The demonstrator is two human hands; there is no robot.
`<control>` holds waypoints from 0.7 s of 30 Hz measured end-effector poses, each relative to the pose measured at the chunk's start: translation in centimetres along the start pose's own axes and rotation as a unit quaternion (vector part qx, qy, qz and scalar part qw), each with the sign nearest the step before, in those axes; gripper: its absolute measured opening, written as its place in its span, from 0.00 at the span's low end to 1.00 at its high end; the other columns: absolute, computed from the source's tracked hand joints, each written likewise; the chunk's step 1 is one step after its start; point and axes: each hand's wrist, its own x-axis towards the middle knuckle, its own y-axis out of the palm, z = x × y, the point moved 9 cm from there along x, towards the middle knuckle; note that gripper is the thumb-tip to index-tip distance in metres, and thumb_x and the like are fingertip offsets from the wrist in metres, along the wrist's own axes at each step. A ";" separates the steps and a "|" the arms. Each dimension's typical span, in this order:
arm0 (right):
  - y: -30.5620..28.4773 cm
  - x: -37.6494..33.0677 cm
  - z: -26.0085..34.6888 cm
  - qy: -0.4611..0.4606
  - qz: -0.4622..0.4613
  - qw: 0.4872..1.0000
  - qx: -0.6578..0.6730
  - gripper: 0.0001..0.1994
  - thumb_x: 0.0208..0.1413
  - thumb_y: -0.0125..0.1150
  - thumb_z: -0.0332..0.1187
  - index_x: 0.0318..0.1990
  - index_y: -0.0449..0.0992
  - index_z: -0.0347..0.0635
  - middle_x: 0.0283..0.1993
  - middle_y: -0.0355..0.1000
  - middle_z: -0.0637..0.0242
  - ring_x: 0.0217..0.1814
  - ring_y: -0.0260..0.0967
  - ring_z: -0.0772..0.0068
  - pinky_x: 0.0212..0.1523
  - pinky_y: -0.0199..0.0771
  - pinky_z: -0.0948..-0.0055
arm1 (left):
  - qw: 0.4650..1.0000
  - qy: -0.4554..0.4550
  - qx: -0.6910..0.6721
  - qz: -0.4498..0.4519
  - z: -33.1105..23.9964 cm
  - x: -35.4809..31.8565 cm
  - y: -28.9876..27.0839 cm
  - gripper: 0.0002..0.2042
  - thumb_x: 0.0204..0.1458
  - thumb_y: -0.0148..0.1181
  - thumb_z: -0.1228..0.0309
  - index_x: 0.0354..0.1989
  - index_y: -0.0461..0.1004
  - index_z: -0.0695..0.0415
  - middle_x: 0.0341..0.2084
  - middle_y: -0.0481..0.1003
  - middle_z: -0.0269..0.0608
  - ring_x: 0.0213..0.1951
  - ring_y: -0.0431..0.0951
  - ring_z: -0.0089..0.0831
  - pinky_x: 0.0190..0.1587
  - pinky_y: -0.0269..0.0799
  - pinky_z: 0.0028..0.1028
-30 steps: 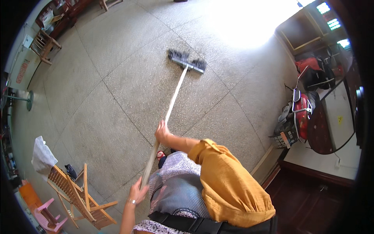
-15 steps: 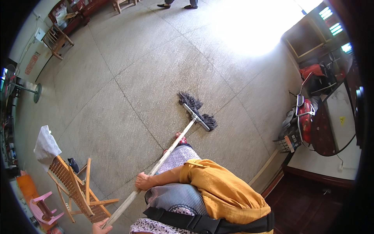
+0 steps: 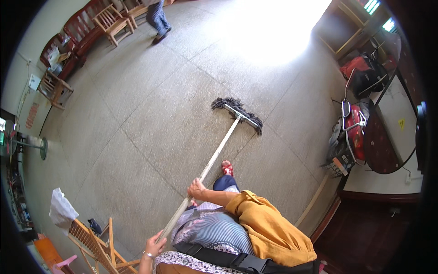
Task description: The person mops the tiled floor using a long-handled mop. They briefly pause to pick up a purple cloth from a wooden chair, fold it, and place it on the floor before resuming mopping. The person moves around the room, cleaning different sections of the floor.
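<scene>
A mop (image 3: 221, 145) with a long pale wooden handle slants across the floor ahead of me. Its dark grey strands hang from a metal bar and lie on the grey tiles beyond my red shoe (image 3: 227, 168). My right hand (image 3: 196, 187) is wrapped round the middle of the handle. Close to the handle's near end, my left hand (image 3: 155, 244) grips it too, with a bracelet on that wrist. Both hands are closed on the wood.
Near my left side stands a folding wooden chair (image 3: 111, 245) with a white cloth (image 3: 63, 206) over its top. A round-based fan (image 3: 43, 149) is at the far left. On the right are a red wheeled cart (image 3: 353, 130) and a round table top (image 3: 381, 150). A person (image 3: 158, 22) walks at the back.
The mop, both hands and the handle have shifted right, and its strands now lie more in line along the bar. The view has turned, and the person at the back appears further left.
</scene>
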 end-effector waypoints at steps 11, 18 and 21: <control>-5.9 -7.5 -41.6 0.271 -0.137 0.953 -0.011 0.14 0.46 0.48 0.33 0.41 0.65 0.37 0.51 0.60 0.52 0.59 0.54 0.53 0.54 0.58 0.58 | 0.976 0.127 0.029 0.173 -33.2 28.2 28.8 0.26 0.53 0.48 0.63 0.60 0.49 0.50 0.10 0.58 0.27 0.08 0.55 0.16 0.08 0.48 0.19; -5.9 -13.3 -51.4 0.340 -0.152 0.927 0.036 0.13 0.49 0.46 0.33 0.41 0.70 0.42 0.52 0.62 0.61 0.59 0.55 0.65 0.54 0.59 0.62 | 0.987 0.079 0.006 0.139 -37.3 28.4 37.5 0.29 0.50 0.52 0.67 0.60 0.50 0.49 0.11 0.61 0.30 0.08 0.58 0.17 0.08 0.51 0.19; -2.9 -14.6 -50.4 0.379 -0.118 0.916 0.059 0.12 0.49 0.46 0.32 0.41 0.70 0.42 0.53 0.61 0.60 0.59 0.55 0.63 0.54 0.59 0.64 | 0.984 0.102 0.043 0.140 -34.5 25.7 37.4 0.28 0.51 0.52 0.65 0.61 0.49 0.47 0.12 0.61 0.29 0.09 0.58 0.16 0.09 0.52 0.18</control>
